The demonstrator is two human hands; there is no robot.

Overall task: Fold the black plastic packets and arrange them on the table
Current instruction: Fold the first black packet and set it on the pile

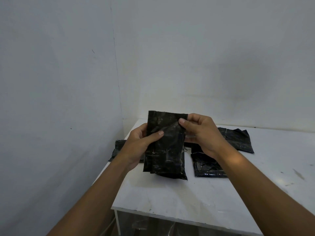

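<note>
At frame centre, the left hand [141, 143] and right hand [201, 132] each pinched a crinkled black plastic packet [166, 150] above the white worktop [187, 198].

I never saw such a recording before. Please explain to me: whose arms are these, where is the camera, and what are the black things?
No machine here. One camera, worn on a person's head, looks forward and down, so the bare arms are that person's own. The left hand and the right hand both pinch one black crinkled plastic packet, held upright above the white table. More black packets lie on the table: the left-edge packet, partly hidden behind the left hand, and on the right the near packet and the far packet.
</note>
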